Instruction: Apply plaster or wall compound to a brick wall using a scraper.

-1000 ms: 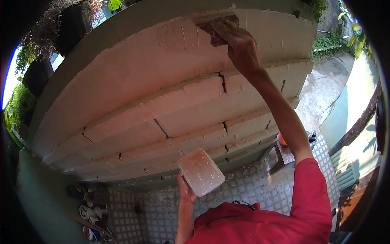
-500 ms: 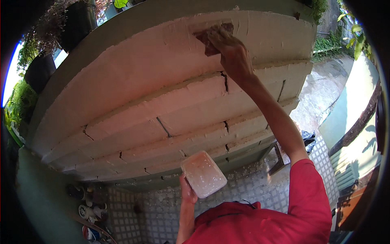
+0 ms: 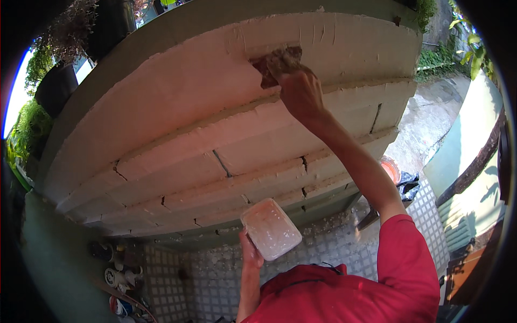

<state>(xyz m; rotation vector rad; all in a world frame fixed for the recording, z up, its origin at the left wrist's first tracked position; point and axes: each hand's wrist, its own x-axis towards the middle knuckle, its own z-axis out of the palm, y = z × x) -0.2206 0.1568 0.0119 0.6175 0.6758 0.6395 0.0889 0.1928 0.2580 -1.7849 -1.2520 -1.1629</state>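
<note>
My right hand (image 3: 301,94) grips a dark, stained flat scraper (image 3: 265,69), its blade against the upper band of the pale plastered wall (image 3: 161,102), where streaks of paste show. The wall has horizontal ridges with several dark cracks below the scraper. My left hand (image 3: 251,248) holds the side of a rectangular pale plastic container (image 3: 272,229), low in front of the wall, with white specks and smears in it.
Potted plants (image 3: 56,86) line the upper left. A bench with an orange bucket (image 3: 390,168) and black plastic (image 3: 408,188) stands at right, beside a concrete path (image 3: 436,107). Several cans (image 3: 114,277) sit at lower left on the tiled floor (image 3: 204,269).
My right hand and the scraper have moved down and to the left along the wall. My left hand with the container has shifted slightly rightward.
</note>
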